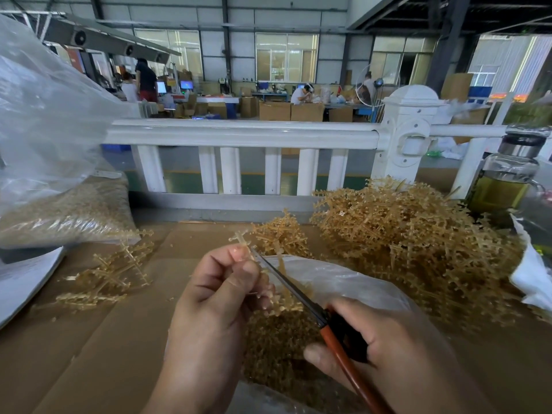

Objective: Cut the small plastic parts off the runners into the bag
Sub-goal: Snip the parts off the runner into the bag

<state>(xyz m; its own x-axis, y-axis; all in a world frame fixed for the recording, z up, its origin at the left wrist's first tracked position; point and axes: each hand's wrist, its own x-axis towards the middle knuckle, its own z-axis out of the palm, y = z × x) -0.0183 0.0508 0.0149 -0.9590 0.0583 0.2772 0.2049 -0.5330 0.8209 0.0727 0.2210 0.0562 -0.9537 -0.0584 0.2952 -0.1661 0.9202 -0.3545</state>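
My left hand (218, 297) pinches a tan plastic runner (283, 297) with small parts on it, held above an open clear bag (343, 282). My right hand (385, 345) grips scissors (295, 291) with orange and black handles. Their blades lie against the runner just beside my left fingertips. Inside the bag sits a heap of cut tan parts (277, 345). A big pile of uncut runners (418, 243) lies at the right on the cardboard, with a smaller clump (280, 234) just beyond my left hand.
Several stripped runners (110, 273) lie at the left on the cardboard sheet (89, 354). A filled clear bag of parts (65, 210) stands at the far left. A glass bottle of yellowish liquid (504, 183) is at the right. A white railing (239, 135) runs behind.
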